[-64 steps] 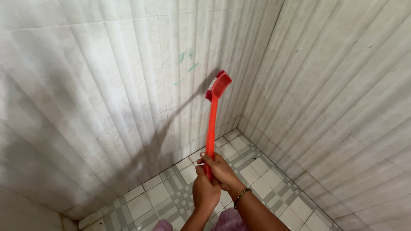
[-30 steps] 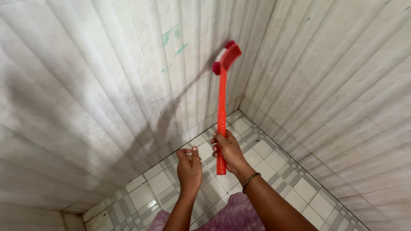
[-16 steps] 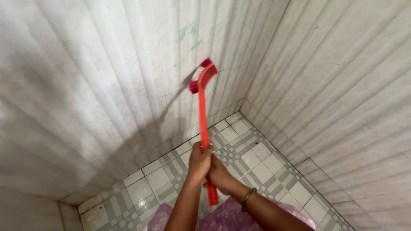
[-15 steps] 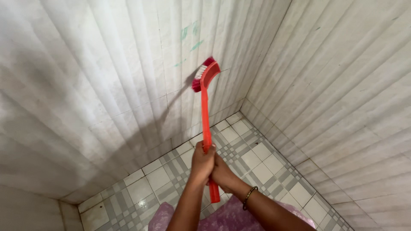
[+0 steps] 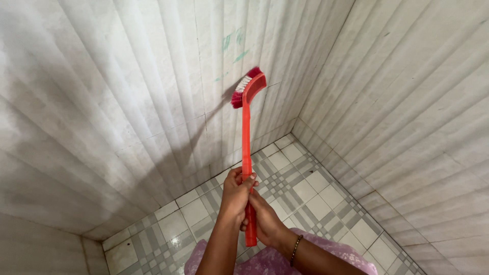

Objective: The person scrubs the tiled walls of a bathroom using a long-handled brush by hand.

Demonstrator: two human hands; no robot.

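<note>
We count one red long-handled scrub brush (image 5: 247, 127), with one head of pink and white bristles. We see two hands on its handle, one left hand (image 5: 235, 196) and one right hand (image 5: 265, 224). One beaded bracelet (image 5: 295, 249) circles the right wrist. Two tiled walls meet at one corner above one patterned tile floor (image 5: 305, 188).

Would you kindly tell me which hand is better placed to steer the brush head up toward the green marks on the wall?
The left hand, probably. It grips higher on the red long-handled brush, nearer the bristles, while the right hand holds the handle's lower end. The green marks sit just above the brush head.
</note>
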